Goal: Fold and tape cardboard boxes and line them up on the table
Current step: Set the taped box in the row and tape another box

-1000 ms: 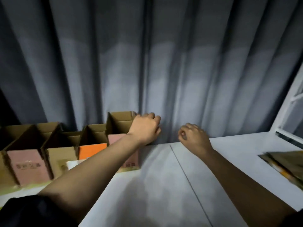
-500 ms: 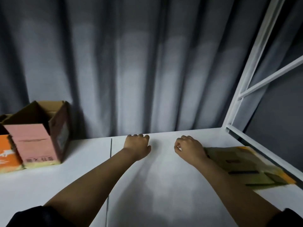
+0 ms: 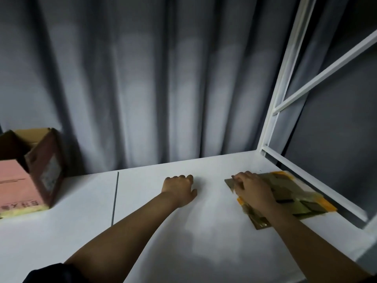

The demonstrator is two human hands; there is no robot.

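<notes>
Now the right hand rests on the flat cartons at the surface's right edge, its grip unclear, left hand loosely curled, empty; they look light, stiff, slippery, best pinched by an edge.

open desk down the middle, blocked at both ends

i see bare desk between my two hands and toward me; the curtain closes off the back edge, the white frame rails in the right side beside the flat cardboard stack, and an open box stands at far left.
</notes>
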